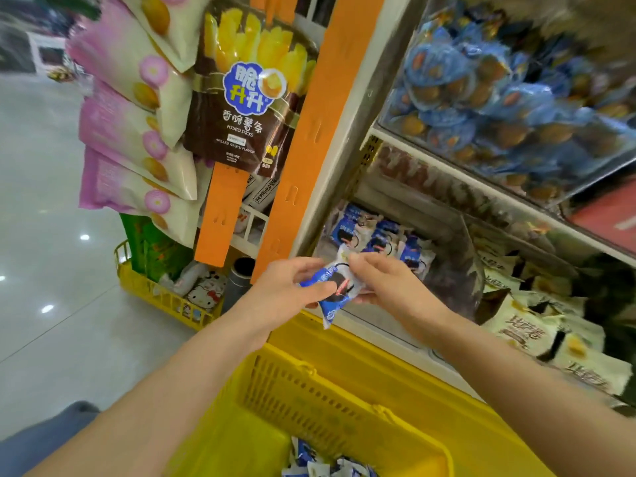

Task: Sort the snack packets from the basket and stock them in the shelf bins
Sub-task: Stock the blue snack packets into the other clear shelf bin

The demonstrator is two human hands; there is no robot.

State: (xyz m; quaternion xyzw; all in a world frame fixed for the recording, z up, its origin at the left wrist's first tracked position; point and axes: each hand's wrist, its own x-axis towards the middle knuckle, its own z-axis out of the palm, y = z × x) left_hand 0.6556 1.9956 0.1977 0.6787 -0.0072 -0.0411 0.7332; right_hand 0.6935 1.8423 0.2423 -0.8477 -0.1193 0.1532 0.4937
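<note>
Filling most of the right side, the shelf [347, 139] carries clear-fronted bins in tiers: an upper bin [516, 108] heaped with round blue-wrapped snacks, and below it a lower bin [451, 266] that already holds a row of blue-and-white packets [375, 235] at its back left corner. Just right of that, past a divider, lie cream packets [537, 332] of another kind. Hung on the shelf's left end are a brown bag of potato sticks [241, 108] and pink-and-cream bags [137, 125]. Below, at the shelf's front edge, sits the yellow basket [344, 390], with a few more blue-and-white packets showing at the bottom of it. A second yellow basket [161, 294] stands on the floor by the shelf's left end.

Both hands meet over the basket's far rim, right at the front lip of the lower bin. The left hand [292, 280] is closed on the lower end of one snack packet [339, 287], thumb across its face; the right hand [385, 277] pinches its upper end with the fingertips. The packet hangs tilted, clear of both basket and bin.

The step appears to be stocking: this packet matches the row behind it, so the next move probably calls for a short reach forward over the bin's lip, releasing it among its like, then dipping back into the basket.
</note>
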